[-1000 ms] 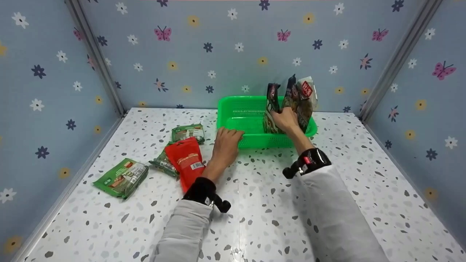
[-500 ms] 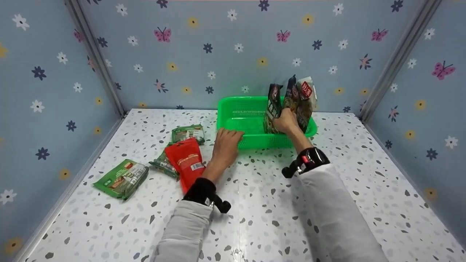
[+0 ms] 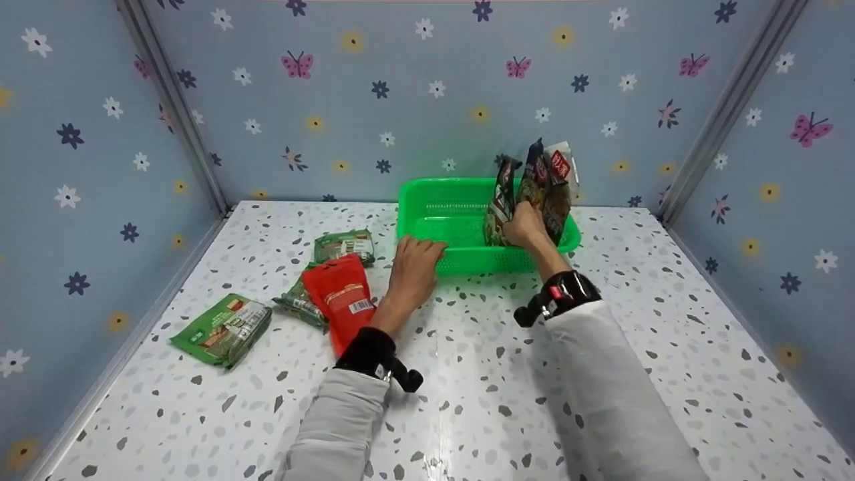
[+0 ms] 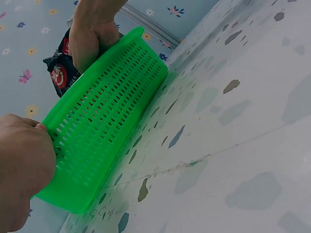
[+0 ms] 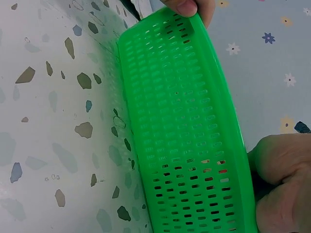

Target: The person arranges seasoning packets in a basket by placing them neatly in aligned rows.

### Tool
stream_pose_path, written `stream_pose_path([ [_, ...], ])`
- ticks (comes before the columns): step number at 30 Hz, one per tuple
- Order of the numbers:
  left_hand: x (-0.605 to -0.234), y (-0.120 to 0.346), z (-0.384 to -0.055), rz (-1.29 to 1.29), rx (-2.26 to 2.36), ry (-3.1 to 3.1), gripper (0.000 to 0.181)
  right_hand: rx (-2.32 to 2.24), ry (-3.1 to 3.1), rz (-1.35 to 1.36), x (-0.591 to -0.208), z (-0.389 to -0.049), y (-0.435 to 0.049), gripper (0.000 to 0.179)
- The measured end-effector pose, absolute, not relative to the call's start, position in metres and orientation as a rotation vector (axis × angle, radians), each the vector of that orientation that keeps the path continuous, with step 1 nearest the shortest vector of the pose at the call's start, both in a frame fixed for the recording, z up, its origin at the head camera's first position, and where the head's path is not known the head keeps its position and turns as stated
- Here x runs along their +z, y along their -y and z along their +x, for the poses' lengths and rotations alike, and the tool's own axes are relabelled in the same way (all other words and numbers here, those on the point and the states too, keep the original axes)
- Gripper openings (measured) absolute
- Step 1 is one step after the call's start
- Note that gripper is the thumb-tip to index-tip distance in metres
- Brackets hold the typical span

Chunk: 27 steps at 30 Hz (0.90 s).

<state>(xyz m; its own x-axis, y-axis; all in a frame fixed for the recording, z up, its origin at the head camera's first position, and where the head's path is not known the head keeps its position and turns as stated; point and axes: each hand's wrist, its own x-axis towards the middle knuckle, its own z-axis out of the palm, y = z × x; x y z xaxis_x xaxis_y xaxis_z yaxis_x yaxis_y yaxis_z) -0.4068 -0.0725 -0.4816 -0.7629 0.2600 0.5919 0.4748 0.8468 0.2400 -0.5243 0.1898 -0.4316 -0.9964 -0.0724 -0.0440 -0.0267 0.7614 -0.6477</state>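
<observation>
A: Put a clock on the basket, with twelve by the flowery back wall point(image 3: 401, 60). Now, where's the basket?

B: The green basket point(image 3: 461, 259) sits on the white, spotty tabletop point(image 3: 481, 401), close to that wall.

A: What about the left hand point(image 3: 415, 270)?

B: It's at eight o'clock. Its grip is closed on the basket's rim, with bent fingers over the edge and the thumb on the outside.

A: And the right hand point(image 3: 526, 227)?

B: It goes over the front edge into the three o'clock side. The bags and the hand itself hide its fingertips. I can't tell how wide its grip is, or if it has hold of a bag.

A: Which bags are there?

B: Three, standing up in the basket toward three o'clock. The first dark bag point(image 3: 501, 200) tips its top a bit to the right. Next come the middle dark bag point(image 3: 534, 170) and the white-topped bag point(image 3: 560, 190).

A: What's outside?

B: A red pouch point(image 3: 342, 300) at eight o'clock, lying partly over a green packet point(image 3: 302, 304). Another green packet point(image 3: 344, 246) is at nine. A third green packet point(image 3: 224, 331) lies farther out, toward eight.
</observation>
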Motion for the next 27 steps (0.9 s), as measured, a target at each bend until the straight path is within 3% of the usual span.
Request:
stream_pose_path([
  [5, -0.4805, 0.0724, -0.4069, -0.537, -0.538, 2.473, 0.025, -1.075, -2.820, -0.060, -0.4273, -0.5222, -0.1893, 0.054],
  [12, -0.4799, 0.0721, -0.4060, -0.542, -0.519, 2.481, 0.026, -0.932, -2.834, -0.006, -0.4249, -0.5276, -0.1865, 0.047],
  [18, -0.4799, 0.0720, -0.4065, -0.540, -0.516, 2.480, 0.026, -0.890, -2.805, 0.025, -0.4223, -0.5306, -0.1867, 0.052],
  [27, -0.4812, 0.0718, -0.4056, -0.535, -0.482, 2.428, 0.024, -0.850, -2.817, -0.013, -0.4229, -0.5272, -0.1873, 0.020],
])
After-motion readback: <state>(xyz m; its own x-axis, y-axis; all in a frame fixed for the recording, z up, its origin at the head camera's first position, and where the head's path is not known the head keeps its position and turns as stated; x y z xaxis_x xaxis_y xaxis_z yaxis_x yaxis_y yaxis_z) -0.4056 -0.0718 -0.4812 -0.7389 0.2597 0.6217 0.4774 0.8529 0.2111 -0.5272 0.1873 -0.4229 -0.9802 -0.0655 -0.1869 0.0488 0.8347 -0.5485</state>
